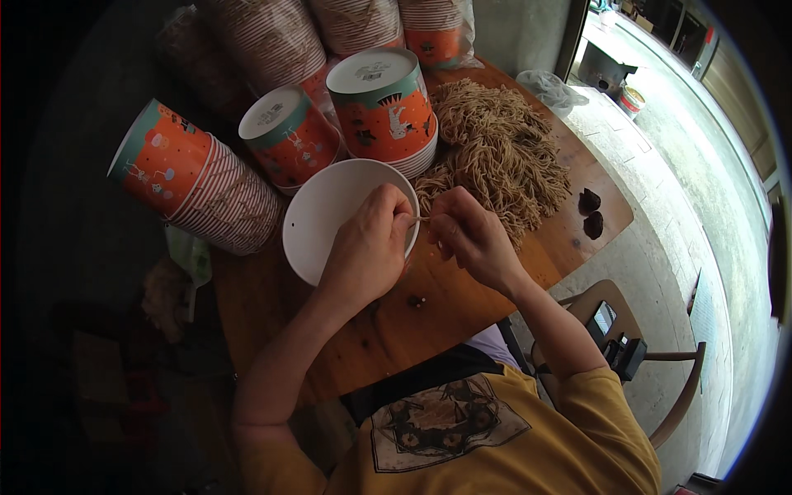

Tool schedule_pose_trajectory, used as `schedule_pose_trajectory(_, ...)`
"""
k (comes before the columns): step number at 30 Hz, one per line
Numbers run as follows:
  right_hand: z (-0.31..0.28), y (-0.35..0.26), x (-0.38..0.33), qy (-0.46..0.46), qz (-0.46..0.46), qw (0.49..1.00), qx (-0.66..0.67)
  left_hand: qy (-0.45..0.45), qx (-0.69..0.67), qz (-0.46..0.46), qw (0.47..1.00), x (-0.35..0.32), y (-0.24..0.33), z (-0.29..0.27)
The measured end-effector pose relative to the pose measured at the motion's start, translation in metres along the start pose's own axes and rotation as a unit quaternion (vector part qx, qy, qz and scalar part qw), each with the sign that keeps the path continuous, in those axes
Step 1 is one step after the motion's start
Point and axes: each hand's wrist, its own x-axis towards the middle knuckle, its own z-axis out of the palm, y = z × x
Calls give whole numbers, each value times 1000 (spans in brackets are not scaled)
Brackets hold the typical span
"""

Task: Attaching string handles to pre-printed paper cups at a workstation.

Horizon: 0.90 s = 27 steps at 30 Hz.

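My left hand (369, 241) and my right hand (476, 238) meet at the right rim of a white-lined paper tub (324, 198), whose open mouth faces me. Both are closed in a pinch on a short stretch of thin beige cord (421, 219) between the fingertips. Whether the cord passes through the tub wall is hidden by my left hand. A small dark hole shows in the wall at the tub's left. Just beyond my right hand lies a big tangled heap of beige cords (503, 148).
Stacks of orange and green tubs (388, 124) stand behind, with a tilted stack (198, 186) at left and plastic-wrapped stacks (272, 41) farther back. Two dark pieces (591, 213) lie near the wooden table's (569, 247) right edge. A chair (615, 305) holds a phone (605, 317).
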Motion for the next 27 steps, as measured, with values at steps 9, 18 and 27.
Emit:
schedule_pose_trajectory(9, -6, -8, 3, -13, -81, 996, -47, 10, -56, 9, 998, -2, 1, -4)
schedule_pose_trajectory(18, -4, -5, 4, 23, -185, 953, -237, 58, 13, 75, 995, -1, 1, 4)
schedule_pose_trajectory(27, -22, -40, 13, -58, -33, 994, 86, -53, 108, -3, 993, -30, 10, -19)
